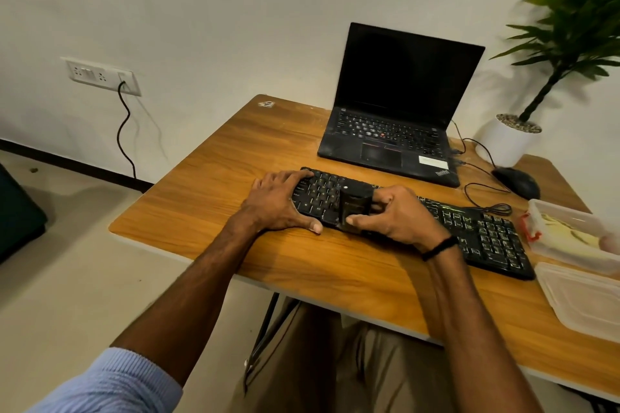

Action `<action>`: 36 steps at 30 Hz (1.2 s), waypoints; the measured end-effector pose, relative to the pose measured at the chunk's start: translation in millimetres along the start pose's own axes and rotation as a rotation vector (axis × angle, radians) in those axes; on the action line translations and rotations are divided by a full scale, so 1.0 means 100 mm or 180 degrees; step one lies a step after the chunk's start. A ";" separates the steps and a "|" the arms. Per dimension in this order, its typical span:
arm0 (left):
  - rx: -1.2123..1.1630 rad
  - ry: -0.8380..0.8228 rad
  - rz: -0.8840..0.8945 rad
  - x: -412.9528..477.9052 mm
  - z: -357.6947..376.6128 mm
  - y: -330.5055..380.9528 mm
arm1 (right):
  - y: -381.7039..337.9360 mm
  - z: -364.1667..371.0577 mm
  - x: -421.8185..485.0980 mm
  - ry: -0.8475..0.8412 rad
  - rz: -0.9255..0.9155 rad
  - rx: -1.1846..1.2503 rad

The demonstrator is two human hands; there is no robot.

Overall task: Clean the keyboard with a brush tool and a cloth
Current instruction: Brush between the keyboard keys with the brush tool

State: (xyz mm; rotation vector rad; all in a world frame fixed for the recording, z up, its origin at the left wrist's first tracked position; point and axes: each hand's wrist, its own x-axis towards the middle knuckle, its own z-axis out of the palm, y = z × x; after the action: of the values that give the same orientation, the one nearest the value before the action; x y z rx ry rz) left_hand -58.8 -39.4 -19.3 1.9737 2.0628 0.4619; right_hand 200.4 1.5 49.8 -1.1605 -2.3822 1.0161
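Two hands are on the black keyboard point(469, 228), which lies slantwise on the wooden table point(218, 204), just in front of the open laptop point(402, 94) w/ its dark screen; the left hand point(278, 201) rests on the kbd's left end, fingers spread and fairly straight over the keys, thumb lying along the near edge where it meets the table, nothing gripped; the right hand point(402, 214) pinches a dark, blocky brush tool point(354, 208) betw. thumb and curled fingers, the tool standing on the keys just right of the left hand, approx. a third of the way along the board; bristles can't be made out; a black wristband point(439, 246) sits on the right wrist, a light-blue sleeve point(110, 382) shows on the left arm; a black mouse point(516, 181) lies to the right of the laptop, its cord looping near the kbd's far edge; a clear plastic container point(563, 211) stands at the table's right edge w/ something yellowish inside, can't tell what; a clear lid point(583, 298) lies just nearer; a plant point(577, 20) in a white pot point(506, 141) stands at the far right corner; a wall socket point(100, 74) at left has a black cable point(124, 131) hanging from it.
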 end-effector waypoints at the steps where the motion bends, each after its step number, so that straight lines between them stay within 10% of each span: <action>1: 0.0012 -0.0007 -0.0011 0.00 0.01 0.00 | -0.04 0.06 0.03 0.0033 -0.0027 -0.0006; 36: 0.0060 -0.0002 -0.0054 0.02 0.02 0.01 | 0.02 0.23 -0.06 0.0244 -0.0004 0.0394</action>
State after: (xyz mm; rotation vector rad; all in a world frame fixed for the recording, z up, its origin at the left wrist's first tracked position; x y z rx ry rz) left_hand -57.4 -37.3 -20.4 1.9651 2.0892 0.4398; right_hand 192.6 -12.6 33.0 -1.1326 -2.2272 1.0823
